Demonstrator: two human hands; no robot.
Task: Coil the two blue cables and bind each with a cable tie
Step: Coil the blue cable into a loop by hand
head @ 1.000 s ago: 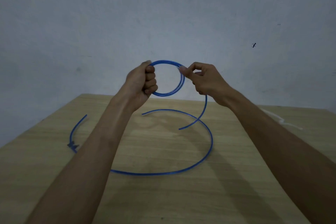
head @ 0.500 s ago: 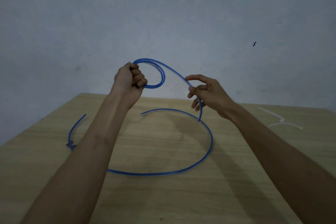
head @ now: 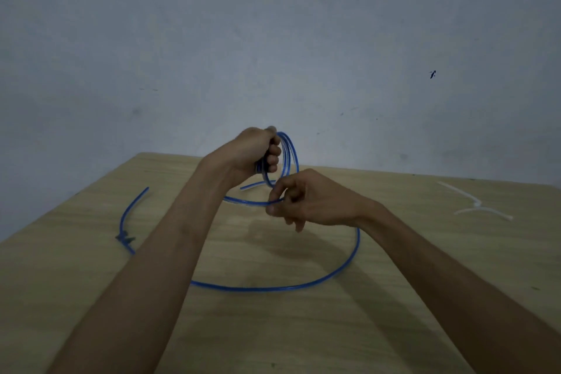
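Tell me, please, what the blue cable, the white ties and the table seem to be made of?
Blue cable: probably glossy plastic, slightly translucent; it shows light glints and holds springy curves. White ties: likely matt nylon or plastic, thin pale strips; too small to be sure. Table: wood or wood-look laminate, smooth and light, with faint grain lines.

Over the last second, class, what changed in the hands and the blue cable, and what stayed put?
The right hand dropped below the coil and pinched a lower cable stretch. The left hand kept gripping, its coil turned edge-on. The cable ties and the table loop are unchanged.
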